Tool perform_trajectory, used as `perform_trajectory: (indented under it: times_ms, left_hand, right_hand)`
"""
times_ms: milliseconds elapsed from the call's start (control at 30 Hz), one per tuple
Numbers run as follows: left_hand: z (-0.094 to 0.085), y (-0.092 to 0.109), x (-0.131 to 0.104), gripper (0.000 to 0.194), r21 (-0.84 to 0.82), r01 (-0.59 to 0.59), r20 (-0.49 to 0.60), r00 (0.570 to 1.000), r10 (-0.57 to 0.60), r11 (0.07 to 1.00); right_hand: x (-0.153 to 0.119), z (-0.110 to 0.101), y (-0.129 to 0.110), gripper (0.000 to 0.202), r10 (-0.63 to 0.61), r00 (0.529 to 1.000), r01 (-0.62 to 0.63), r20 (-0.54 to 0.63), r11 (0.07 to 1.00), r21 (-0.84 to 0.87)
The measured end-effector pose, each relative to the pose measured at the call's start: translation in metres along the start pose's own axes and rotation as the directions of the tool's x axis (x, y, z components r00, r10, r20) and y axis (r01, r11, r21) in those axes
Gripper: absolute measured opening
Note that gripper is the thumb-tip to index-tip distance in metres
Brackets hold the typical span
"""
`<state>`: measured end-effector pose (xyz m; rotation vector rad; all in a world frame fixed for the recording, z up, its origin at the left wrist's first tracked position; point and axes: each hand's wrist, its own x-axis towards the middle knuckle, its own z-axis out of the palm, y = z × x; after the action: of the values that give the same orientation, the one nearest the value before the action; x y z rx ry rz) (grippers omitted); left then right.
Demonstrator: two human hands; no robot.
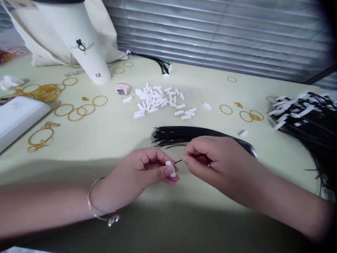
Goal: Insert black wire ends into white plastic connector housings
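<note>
Between the thumb and fingers of my left hand (147,168) is a small white plastic connector housing (171,168), held upright. My right hand (214,158) pinches a thin black wire (179,161), whose tip meets the upper right side of the housing; I cannot tell how deep it sits. Just behind my hands lies a bundle of loose black wires (181,133) with bare metal terminals at the ends, partly hidden by my right hand. Farther back, a pile of white connector housings (155,98) is scattered on the table.
Finished-looking black wires with white connectors (302,116) are heaped at the right. Rubber bands (47,93) lie at the left. A white cup (86,45), a cloth bag (105,35), a white box (21,119) and a small wire harness (152,59) stand or lie farther back.
</note>
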<state>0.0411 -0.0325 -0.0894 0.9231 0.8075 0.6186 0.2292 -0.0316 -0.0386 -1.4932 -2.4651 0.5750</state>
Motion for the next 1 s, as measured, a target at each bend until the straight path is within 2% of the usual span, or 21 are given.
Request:
perform_trajectory:
  times_ms: [600, 733, 867, 1000]
  left_hand:
    - [-0.001, -0.001, 0.0, 0.004, 0.011, 0.001, -0.007, 1.0, -0.001, 1.0]
    - [-0.002, -0.001, 0.0, 0.005, 0.035, 0.01, -0.002, 1.0, -0.01, 0.999]
    - [-0.001, -0.001, 0.0, 0.005, 0.028, 0.012, 0.016, 1.0, -0.013, 1.0]
    - [-0.001, -0.001, 0.001, 0.006, 0.039, 0.018, 0.009, 1.0, -0.018, 0.999]
  right_hand:
    - [0.001, 0.007, -0.004, 0.018, -0.033, 0.999, 0.033, -0.001, 0.999, -0.016]
    - [-0.001, 0.001, -0.007, 0.017, -0.048, 0.998, 0.047, -0.034, 0.998, -0.039]
    - [-0.003, -0.009, -0.009, 0.018, -0.003, 0.996, 0.0, -0.093, 0.999, -0.032]
    - [-0.003, -0.007, -0.007, 0.02, 0.025, 0.999, -0.025, -0.036, 1.0, 0.016]
